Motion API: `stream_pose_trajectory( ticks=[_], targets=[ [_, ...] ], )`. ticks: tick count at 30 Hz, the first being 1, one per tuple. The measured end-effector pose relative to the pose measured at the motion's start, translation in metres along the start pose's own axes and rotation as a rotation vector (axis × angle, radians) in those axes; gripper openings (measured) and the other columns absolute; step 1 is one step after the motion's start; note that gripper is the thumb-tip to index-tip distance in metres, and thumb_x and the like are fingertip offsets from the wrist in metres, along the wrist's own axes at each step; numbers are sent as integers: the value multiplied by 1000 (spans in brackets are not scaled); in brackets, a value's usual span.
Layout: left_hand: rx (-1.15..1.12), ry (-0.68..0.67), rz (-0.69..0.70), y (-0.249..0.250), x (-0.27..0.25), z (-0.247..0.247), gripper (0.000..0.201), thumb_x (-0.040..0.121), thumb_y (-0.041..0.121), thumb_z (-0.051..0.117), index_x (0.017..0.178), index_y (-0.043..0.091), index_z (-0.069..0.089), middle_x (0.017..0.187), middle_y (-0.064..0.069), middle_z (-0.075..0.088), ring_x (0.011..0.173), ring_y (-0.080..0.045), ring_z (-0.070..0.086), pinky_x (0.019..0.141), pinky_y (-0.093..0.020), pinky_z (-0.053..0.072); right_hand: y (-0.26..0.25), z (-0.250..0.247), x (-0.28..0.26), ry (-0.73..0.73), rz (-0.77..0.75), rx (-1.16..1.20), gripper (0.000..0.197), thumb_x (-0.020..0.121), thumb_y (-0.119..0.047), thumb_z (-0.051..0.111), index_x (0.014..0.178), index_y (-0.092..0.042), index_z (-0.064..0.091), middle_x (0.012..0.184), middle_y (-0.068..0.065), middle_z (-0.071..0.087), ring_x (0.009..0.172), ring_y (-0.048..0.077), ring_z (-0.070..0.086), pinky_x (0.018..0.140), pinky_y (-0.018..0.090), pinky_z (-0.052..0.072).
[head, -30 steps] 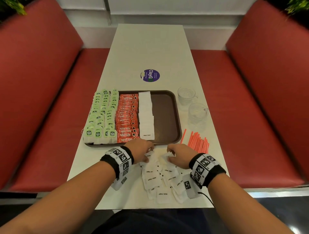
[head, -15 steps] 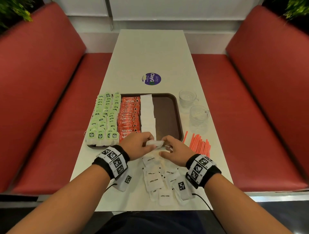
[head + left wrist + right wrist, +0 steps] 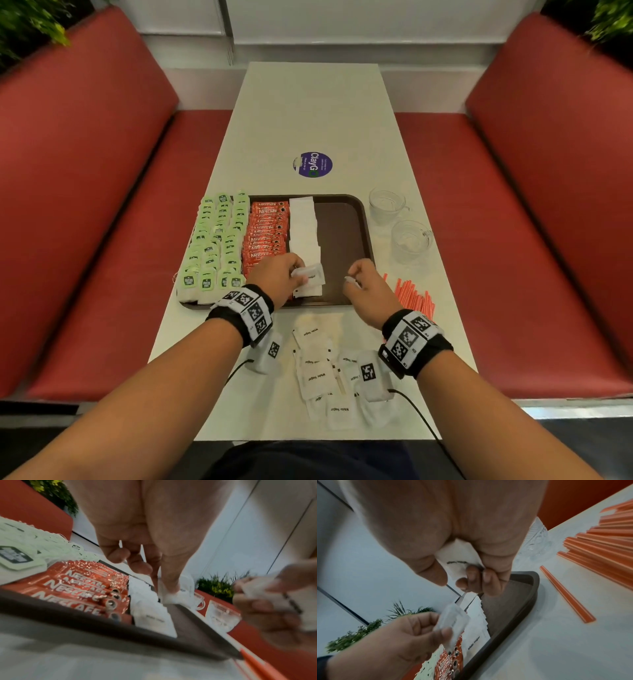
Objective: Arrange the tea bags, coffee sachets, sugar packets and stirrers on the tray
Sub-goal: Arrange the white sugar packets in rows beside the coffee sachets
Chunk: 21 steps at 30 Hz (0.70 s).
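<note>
Café or fast-food booth: two red padded benches (image 3: 85, 222) face each other across a long white table (image 3: 313, 113). Beyond the fingertips, a round ClayGo clean-up sticker (image 3: 313, 164) on the tabletop. Brown serving tray (image 3: 365, 219) under the fingers, glass cups (image 3: 409, 240) right of them. Plants (image 3: 27, 27) behind the backrests.

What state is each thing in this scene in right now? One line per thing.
tray: part filled, right side bare.
tea bags: in rows at the tray's left edge.
coffee sachets: in a column on the tray.
sugar packets: loose on the table.
stirrers: piled on the table.
glass cups: upright.
left hand: pinches a packet.
right hand: holds packets.
</note>
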State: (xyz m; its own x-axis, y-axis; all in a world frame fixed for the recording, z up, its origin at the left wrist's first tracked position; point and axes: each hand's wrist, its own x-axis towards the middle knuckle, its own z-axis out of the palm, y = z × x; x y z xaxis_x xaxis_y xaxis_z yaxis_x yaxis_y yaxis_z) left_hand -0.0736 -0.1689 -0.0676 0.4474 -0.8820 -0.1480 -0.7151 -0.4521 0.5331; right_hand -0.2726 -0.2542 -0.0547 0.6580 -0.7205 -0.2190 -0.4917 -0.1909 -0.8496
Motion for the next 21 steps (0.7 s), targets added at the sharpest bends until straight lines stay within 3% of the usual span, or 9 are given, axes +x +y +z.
stream_pose_trajectory(
  ticks=[3, 6, 10, 12, 16, 19, 21],
  targets=[
    [195, -124, 23, -2, 7, 11, 21, 91, 39, 67, 108, 27, 66, 101, 2, 69, 91, -18, 62, 78, -30, 49, -1, -6, -2, 6, 40, 34, 12, 95, -27, 46, 88, -19, 40, 79, 4, 45, 66, 17, 40, 61, 33, 37],
    [349, -131, 41, -3, 11, 18, 26, 91, 44, 64, 110, 28, 70, 101, 1, 70, 96, -21, 62, 79, -30, 49, 1, -8, -1, -3, 46, 70, 15, 83, -34, 44, 79, -20, 43, 74, 3, 47, 66, 19, 43, 67, 39, 41],
    [413, -80, 30, -3, 20, 22, 36, 84, 50, 70, 113, 29, 69, 108, 2, 63, 101, -21, 59, 88, -38, 52, 3, -15, 0, -16, 95, 67, 9, 89, -23, 47, 85, -16, 51, 73, 10, 61, 64, 22, 59, 64, 43, 50],
    [380, -62, 53, -2, 23, 24, 42, 82, 51, 72, 117, 30, 63, 114, 2, 57, 107, -21, 55, 93, -39, 49, 3, -18, 1, -20, 124, 73, 5, 91, -17, 51, 90, -20, 55, 80, 14, 69, 69, 25, 69, 63, 46, 57],
    [306, -73, 137, 11, 30, 30, 39, 88, 53, 64, 116, 27, 62, 114, 0, 56, 105, -22, 55, 92, -40, 49, 3, -21, 7, 23, 69, 28, 10, 91, -11, 60, 85, -19, 59, 80, 7, 62, 66, 22, 60, 51, 33, 52],
    [350, -109, 125, 15, 36, 35, 41, 84, 53, 67, 115, 28, 60, 113, 0, 56, 103, -23, 57, 90, -40, 50, 3, -22, 11, 55, 22, 14, 3, 91, -12, 67, 89, -12, 65, 84, 2, 67, 74, 20, 65, 63, 31, 56],
    [397, -145, 111, 14, 40, 35, 40, 84, 53, 67, 114, 28, 58, 114, 0, 56, 103, -23, 57, 90, -40, 49, 6, -23, 15, 69, 30, 54, 2, 92, -13, 68, 92, -11, 67, 87, 1, 70, 75, 15, 66, 63, 25, 56]
  ],
)
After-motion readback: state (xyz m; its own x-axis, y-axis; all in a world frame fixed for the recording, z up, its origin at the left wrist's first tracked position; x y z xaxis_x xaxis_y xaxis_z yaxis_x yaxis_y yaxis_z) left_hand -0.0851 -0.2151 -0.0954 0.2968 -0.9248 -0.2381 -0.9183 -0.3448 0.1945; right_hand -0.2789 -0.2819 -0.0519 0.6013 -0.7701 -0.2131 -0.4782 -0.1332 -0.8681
